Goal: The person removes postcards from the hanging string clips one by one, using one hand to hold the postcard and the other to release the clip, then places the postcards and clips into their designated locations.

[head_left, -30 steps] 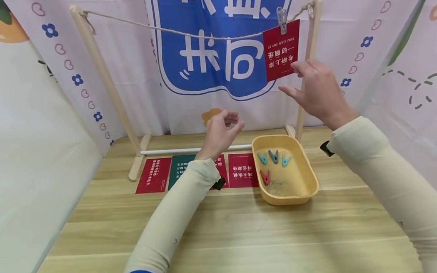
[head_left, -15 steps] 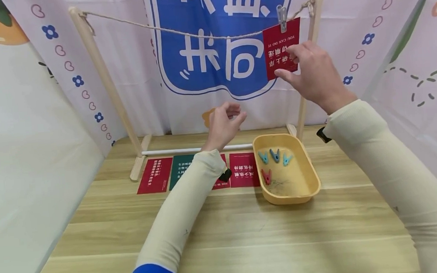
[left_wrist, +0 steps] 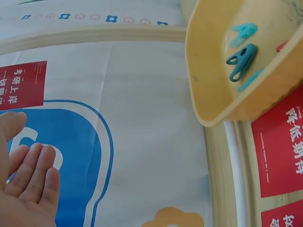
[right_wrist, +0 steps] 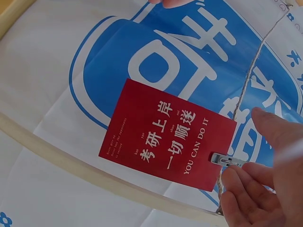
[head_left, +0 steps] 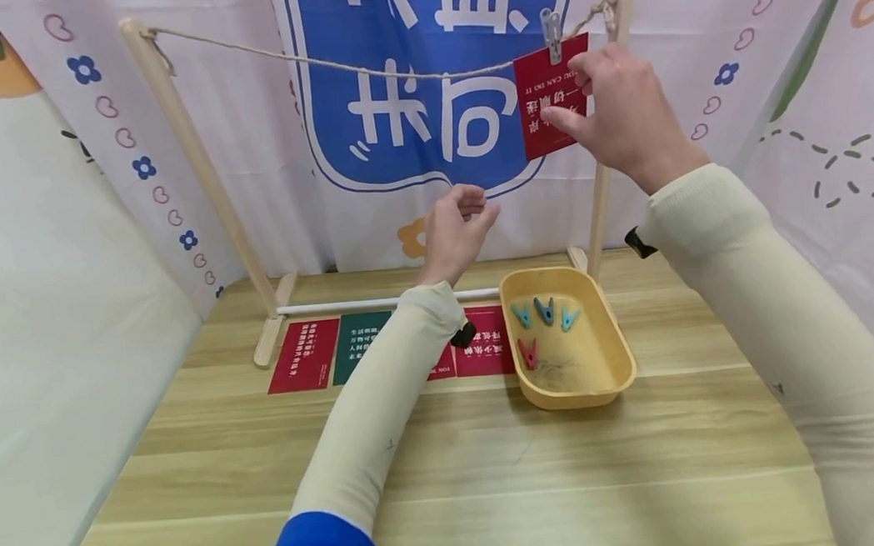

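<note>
A red card (head_left: 539, 91) with white lettering hangs from the rope (head_left: 349, 68), held at its top edge by a grey clothespin (head_left: 552, 36). Thumb and fingers apart, my right hand (head_left: 626, 115) is raised in front of the card's right side. In the right wrist view its fingertips (right_wrist: 232, 177) come right up beside the clothespin (right_wrist: 227, 160), while the thumb stands off from it. My left hand (head_left: 455, 230) hovers below the rope, fingers loosely bent, holding nothing. The left wrist view shows that palm (left_wrist: 28, 203) below the hanging card (left_wrist: 23, 85).
A yellow basin (head_left: 578, 373) holding several clothespins (head_left: 544, 310) stands on the table at right. Left of it lies a row of cards, among them a red one (head_left: 303, 356) and a green one (head_left: 354, 341); my left sleeve covers part. Wooden posts (head_left: 201, 170) carry the rope.
My right hand has risen along the card, from its lower right corner to near the clothespin. The left hand has lifted slightly and shifted a little to the right.
</note>
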Motion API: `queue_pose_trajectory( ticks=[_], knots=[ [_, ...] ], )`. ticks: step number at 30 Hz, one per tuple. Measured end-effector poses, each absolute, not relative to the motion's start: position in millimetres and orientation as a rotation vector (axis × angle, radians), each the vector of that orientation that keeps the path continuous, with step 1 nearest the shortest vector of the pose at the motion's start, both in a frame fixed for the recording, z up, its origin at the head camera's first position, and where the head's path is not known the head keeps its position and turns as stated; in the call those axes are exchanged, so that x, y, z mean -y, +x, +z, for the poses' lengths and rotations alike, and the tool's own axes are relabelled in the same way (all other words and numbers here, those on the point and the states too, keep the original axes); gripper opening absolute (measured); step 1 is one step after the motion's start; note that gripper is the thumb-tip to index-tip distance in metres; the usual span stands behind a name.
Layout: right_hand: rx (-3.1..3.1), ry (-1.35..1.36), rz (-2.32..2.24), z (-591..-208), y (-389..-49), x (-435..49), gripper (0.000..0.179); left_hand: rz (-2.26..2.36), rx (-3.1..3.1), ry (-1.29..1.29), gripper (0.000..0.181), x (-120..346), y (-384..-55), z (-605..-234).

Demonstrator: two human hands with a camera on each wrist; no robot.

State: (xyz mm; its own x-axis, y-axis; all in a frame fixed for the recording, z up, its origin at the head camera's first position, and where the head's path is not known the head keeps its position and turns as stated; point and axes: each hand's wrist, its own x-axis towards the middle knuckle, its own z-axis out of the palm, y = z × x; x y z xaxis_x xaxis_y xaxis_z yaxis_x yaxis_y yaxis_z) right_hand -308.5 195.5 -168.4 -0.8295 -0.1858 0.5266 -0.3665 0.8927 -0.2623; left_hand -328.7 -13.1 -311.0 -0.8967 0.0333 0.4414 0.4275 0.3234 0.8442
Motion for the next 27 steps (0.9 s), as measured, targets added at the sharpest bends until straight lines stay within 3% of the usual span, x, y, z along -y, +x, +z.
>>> queue_pose_trajectory(
  ticks=[27],
  knots=[
    [2.681,0.47,0.308,-102.9,-335.1,-188.8,0.057,-1.607,2.274,-0.3,0.026,-20.6,-356.9,-304.1]
  ],
)
